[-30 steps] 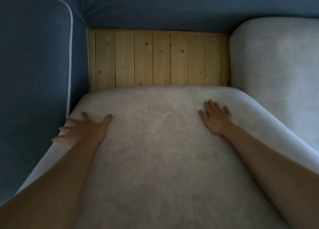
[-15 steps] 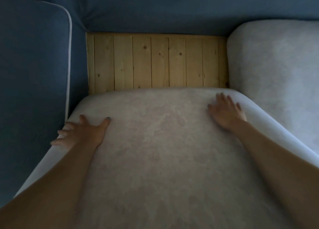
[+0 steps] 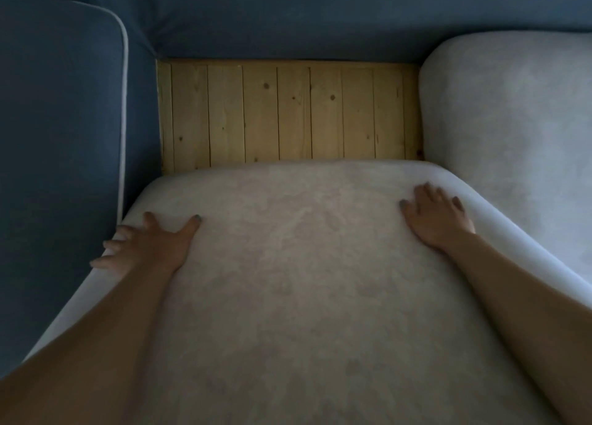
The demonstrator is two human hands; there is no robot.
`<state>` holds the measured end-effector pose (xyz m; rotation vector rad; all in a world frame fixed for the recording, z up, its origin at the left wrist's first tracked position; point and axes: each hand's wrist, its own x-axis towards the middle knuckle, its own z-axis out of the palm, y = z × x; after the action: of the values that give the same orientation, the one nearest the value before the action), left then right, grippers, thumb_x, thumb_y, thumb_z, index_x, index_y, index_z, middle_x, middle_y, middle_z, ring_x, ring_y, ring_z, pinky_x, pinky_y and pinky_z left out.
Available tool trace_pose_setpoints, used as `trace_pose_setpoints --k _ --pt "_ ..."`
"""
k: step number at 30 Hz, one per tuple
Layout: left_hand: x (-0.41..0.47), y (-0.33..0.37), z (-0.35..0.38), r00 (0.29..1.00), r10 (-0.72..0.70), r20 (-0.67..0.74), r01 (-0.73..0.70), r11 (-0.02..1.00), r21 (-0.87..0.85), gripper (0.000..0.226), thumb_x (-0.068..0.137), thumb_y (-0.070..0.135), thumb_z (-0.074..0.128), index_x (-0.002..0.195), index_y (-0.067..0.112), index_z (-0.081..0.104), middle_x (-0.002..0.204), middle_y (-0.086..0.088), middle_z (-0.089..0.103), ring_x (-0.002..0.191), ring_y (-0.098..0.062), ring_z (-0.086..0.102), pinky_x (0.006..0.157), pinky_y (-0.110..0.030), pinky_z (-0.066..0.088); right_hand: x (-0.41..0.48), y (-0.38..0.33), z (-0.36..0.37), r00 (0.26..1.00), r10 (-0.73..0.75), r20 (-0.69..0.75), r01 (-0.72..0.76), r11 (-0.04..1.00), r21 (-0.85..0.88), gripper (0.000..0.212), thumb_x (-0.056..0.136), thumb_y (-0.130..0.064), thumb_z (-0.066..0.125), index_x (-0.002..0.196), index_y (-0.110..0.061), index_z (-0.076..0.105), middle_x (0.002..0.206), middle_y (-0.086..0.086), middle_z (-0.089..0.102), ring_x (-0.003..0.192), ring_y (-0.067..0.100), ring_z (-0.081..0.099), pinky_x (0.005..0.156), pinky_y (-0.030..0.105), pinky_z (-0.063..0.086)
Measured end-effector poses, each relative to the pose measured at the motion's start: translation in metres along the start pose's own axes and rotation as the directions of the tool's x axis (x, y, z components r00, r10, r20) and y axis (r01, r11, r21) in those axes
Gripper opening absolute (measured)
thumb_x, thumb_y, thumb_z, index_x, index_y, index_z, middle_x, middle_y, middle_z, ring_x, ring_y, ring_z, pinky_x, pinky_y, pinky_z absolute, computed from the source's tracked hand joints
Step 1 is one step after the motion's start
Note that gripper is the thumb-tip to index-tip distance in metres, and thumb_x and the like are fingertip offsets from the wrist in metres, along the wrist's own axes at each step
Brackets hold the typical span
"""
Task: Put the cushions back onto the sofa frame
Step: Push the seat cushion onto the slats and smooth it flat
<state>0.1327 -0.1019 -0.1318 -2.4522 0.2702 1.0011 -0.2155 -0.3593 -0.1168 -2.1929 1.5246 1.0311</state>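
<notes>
I see the pale seat cushion (image 3: 304, 280) filling the centre and bottom of the frame, its far edge lying partway over the wooden slats (image 3: 288, 114) at upper centre. My left hand (image 3: 150, 245) presses flat on its left edge, fingers spread wide. My right hand (image 3: 435, 216) lies flat near its right edge, fingers straight and closer together. A second pale cushion (image 3: 512, 136) sits at the upper right, touching the first, and a blue armrest (image 3: 57, 136) fills the left.

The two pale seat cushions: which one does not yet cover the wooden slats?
The middle cushion under the left hand and right hand: bare wooden slats show behind it. The right cushion reaches the blue backrest.
</notes>
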Motion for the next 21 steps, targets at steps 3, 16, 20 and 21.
trace_pose_setpoints --k 3,16,20,21 --pt "0.001 -0.001 0.003 1.000 0.006 -0.018 -0.006 1.000 0.003 0.113 0.066 0.098 0.014 0.156 0.029 0.011 0.158 -0.021 0.018 0.142 -0.045 0.022 0.112 -0.067 0.017 0.004 0.002 0.001 0.997 -0.001 0.083 0.003 1.000 -0.024 0.065 0.102 -0.050 0.019 0.153 -0.011 0.022 0.160 0.010 0.022 0.145 0.027 0.025 0.119 0.047 0.020" --pt "0.001 0.000 0.004 1.000 0.000 -0.024 0.000 1.000 0.010 0.112 0.066 0.098 0.015 0.155 0.030 0.013 0.157 -0.021 0.021 0.140 -0.045 0.025 0.111 -0.066 0.020 0.033 0.025 0.002 0.974 0.212 0.082 -0.215 0.976 0.030 0.077 0.100 -0.059 0.018 0.154 -0.005 0.016 0.162 0.013 0.017 0.147 0.030 0.020 0.118 0.047 0.019" --pt "0.004 0.000 0.003 1.000 0.006 -0.021 -0.005 1.000 0.009 0.113 0.065 0.098 0.014 0.155 0.030 0.014 0.157 -0.021 0.021 0.140 -0.045 0.026 0.110 -0.067 0.021 0.041 0.029 -0.002 0.968 0.239 0.080 -0.245 0.967 0.073 0.079 0.098 -0.061 0.021 0.153 -0.005 0.019 0.159 0.015 0.024 0.145 0.032 0.026 0.117 0.048 0.022" --pt "0.004 0.000 0.003 1.000 0.005 -0.018 -0.005 1.000 0.007 0.113 0.065 0.098 0.014 0.155 0.030 0.014 0.157 -0.021 0.021 0.140 -0.045 0.025 0.110 -0.067 0.021 0.041 0.028 -0.007 0.965 0.260 0.019 -0.261 0.962 0.079 0.078 0.099 -0.061 0.021 0.154 -0.006 0.017 0.160 0.015 0.022 0.146 0.033 0.023 0.118 0.048 0.019"
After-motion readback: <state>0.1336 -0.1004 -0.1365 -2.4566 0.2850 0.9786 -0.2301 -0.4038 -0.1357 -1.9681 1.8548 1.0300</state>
